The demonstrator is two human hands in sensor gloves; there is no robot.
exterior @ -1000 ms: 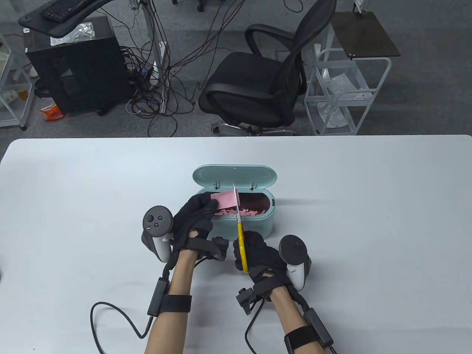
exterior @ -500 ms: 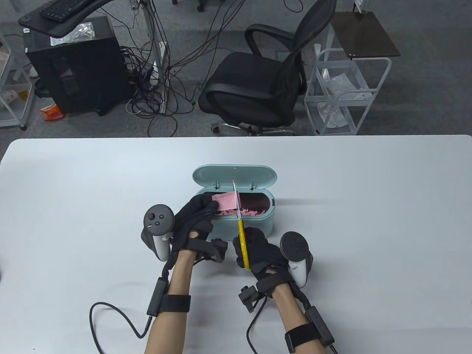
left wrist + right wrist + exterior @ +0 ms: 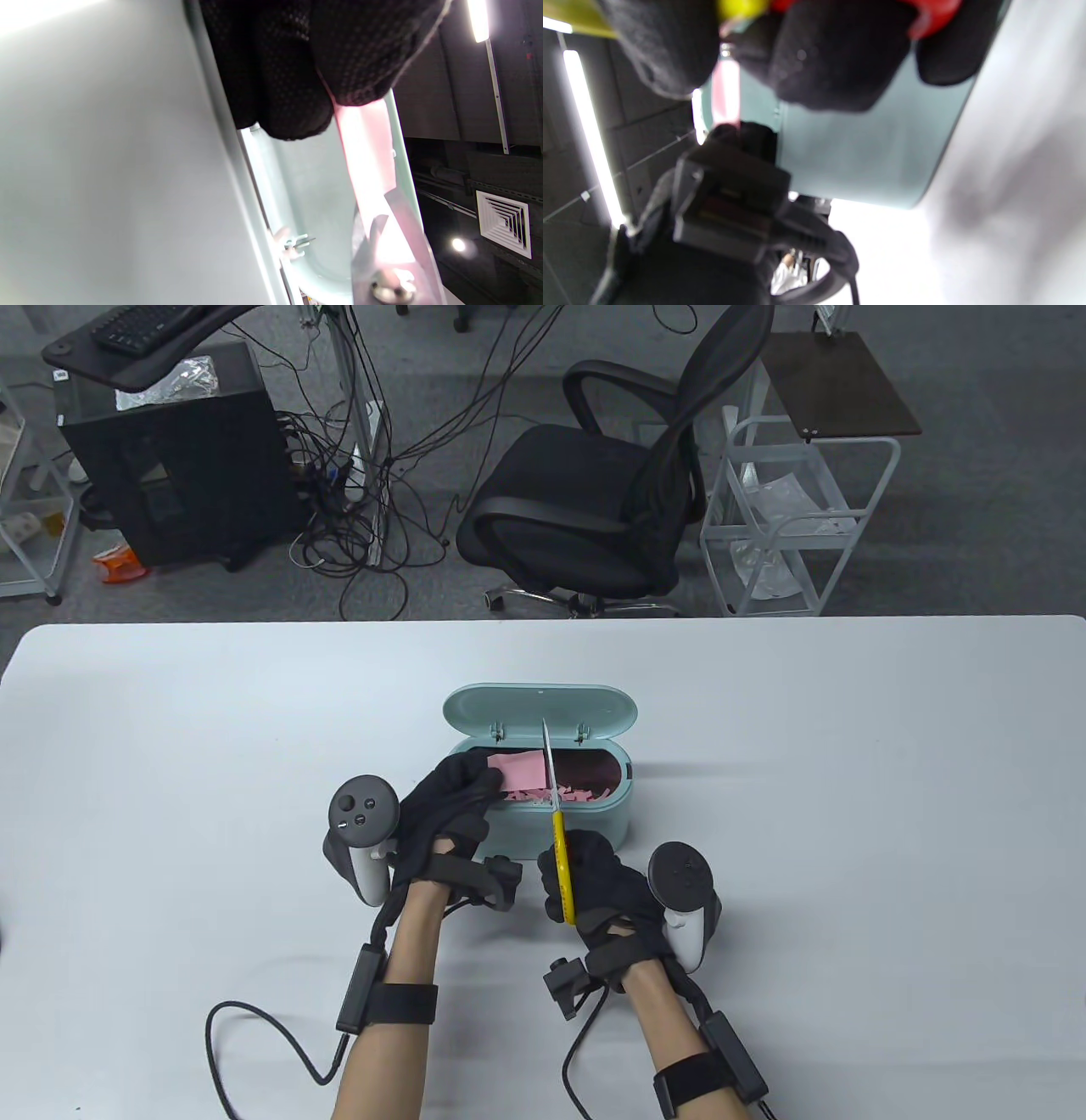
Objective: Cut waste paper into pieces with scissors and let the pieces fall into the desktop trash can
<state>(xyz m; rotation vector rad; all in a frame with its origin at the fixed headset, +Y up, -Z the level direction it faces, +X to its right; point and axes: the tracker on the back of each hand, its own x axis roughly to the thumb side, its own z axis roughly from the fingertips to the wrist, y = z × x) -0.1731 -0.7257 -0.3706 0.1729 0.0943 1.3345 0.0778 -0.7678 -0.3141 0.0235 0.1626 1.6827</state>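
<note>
A mint-green desktop trash can [image 3: 585, 814] stands mid-table with its lid [image 3: 540, 707] flipped back; several pink paper scraps [image 3: 573, 793] lie inside. My left hand [image 3: 447, 806] pinches a pink paper sheet [image 3: 519, 770] over the can's left part. My right hand [image 3: 598, 886] grips the yellow-handled scissors [image 3: 559, 857], whose blades [image 3: 549, 759] point away along the paper's right edge. In the left wrist view the pink paper [image 3: 367, 178] runs down from my fingers [image 3: 292, 76] to the blades [image 3: 382, 250]. In the right wrist view my fingers [image 3: 818, 55] wrap the yellow and red handles, in front of the can wall [image 3: 865, 156].
The white table [image 3: 848, 814] spreads to both sides of the can. Glove cables [image 3: 254, 1044] trail over the near edge. Beyond the far edge stand a black office chair [image 3: 594, 500], a white wire cart [image 3: 797, 526] and a black cabinet [image 3: 170, 458] with floor cables.
The pink sheet has got shorter on its right side. The scissors and my right hand have shifted slightly right and forward. My left hand has stayed in place.
</note>
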